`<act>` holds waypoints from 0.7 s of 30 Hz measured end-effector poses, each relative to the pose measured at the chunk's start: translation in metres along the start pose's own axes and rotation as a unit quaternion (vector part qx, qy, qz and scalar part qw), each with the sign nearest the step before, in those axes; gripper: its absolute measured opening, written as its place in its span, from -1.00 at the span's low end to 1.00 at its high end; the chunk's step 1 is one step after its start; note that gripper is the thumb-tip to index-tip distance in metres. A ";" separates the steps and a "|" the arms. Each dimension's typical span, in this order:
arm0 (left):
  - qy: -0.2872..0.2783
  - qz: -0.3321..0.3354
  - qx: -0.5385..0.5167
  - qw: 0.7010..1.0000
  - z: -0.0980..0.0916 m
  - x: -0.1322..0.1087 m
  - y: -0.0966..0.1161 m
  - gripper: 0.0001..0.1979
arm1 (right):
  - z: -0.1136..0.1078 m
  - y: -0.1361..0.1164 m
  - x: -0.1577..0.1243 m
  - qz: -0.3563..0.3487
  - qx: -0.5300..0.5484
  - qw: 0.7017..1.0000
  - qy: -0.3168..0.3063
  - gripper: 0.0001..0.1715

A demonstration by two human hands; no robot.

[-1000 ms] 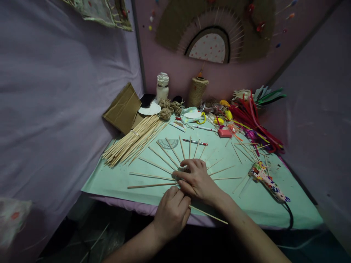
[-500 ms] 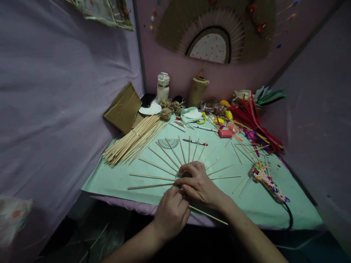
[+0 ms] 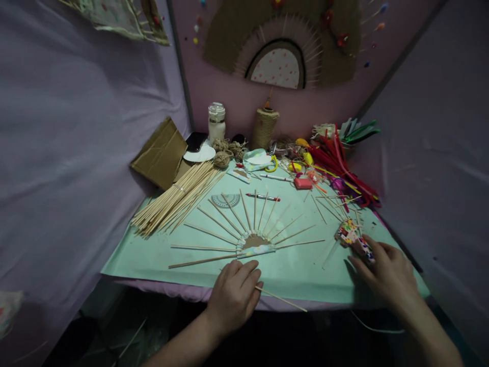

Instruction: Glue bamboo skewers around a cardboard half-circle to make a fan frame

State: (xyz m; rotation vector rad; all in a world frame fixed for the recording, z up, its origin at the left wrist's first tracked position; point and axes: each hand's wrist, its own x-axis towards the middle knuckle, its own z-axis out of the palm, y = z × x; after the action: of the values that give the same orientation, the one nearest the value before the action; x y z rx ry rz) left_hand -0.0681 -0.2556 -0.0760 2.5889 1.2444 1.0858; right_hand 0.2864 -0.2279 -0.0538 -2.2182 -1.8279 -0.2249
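A fan of thin wooden sticks (image 3: 229,227) radiates from a small brown half-disc hub (image 3: 255,244) on the pale green mat (image 3: 153,255). My left hand (image 3: 234,295) rests just below the hub at the mat's near edge, fingers curled round a single stick (image 3: 284,302) that pokes out to the right. Over at the mat's right side, my right hand (image 3: 385,275) lies on the colourful patterned glue gun (image 3: 353,238), fingers wrapped over its handle. The gun's nozzle end points up and left.
A bundle of long sticks (image 3: 178,199) lies at the left, beside folded cardboard (image 3: 158,153). At the back stand a white jar (image 3: 216,120), a twine spool (image 3: 265,127), twine balls and red pipe cleaners (image 3: 344,163). A pen (image 3: 263,197) lies above the fan.
My right hand has left the fan's hub and moved right onto the glue gun, uncovering the hub. The view shifted slightly left. My left hand stayed with its stick.
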 end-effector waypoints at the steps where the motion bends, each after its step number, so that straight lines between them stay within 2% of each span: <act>1: 0.000 0.002 -0.001 1.000 0.000 0.000 0.000 -0.78 | 0.005 0.011 -0.002 0.022 -0.012 0.999 -0.031 -0.26; 4: 0.000 0.006 0.003 1.000 0.001 0.001 0.000 -0.79 | 0.014 0.024 -0.003 0.040 -0.005 0.996 -0.082 -0.23; 12: -0.004 0.010 0.005 1.000 0.000 0.001 0.000 -0.78 | 0.005 -0.006 0.020 0.095 -0.013 0.989 -0.114 -0.20; 16: -0.013 0.003 -0.001 1.000 0.002 -0.001 0.000 -0.77 | 0.005 -0.003 0.023 0.090 0.017 0.990 -0.102 -0.21; 19: -0.016 0.001 -0.004 1.000 0.003 -0.002 -0.001 -0.77 | 0.000 0.006 0.017 0.080 0.040 0.993 -0.074 -0.18; 21: -0.018 0.002 -0.003 1.000 0.003 -0.002 -0.002 -0.77 | -0.007 0.014 0.011 0.097 0.044 0.992 -0.060 -0.14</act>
State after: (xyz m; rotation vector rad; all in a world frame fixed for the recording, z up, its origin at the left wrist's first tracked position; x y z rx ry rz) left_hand -0.0683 -0.2549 -0.0795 2.5953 1.2275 1.0374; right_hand 0.3029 -0.2225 -0.0454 -2.3738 -1.6287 0.0263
